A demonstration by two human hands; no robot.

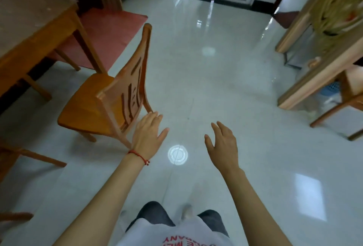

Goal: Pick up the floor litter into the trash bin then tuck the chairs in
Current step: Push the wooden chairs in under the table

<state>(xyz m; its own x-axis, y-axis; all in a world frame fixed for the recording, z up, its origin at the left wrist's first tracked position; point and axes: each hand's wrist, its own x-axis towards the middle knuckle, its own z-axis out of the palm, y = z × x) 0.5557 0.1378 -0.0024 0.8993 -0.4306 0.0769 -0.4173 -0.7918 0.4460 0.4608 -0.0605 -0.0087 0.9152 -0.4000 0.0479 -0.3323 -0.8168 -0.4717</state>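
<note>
Standing pulled out from the worktop (pixel 29 29) at left, the chair (pixel 110 96) has its back just beside the left hand (pixel 147 135), fingers apart. The right hand (pixel 222 145) hovers empty, fingers spread, over the floor (pixel 216 88).

An orange-brown wooden chair (pixel 110 96) with a slatted back stands upright on the floor, pulled out from the worktop (pixel 37 29), its seat facing the worktop's near corner.
</note>
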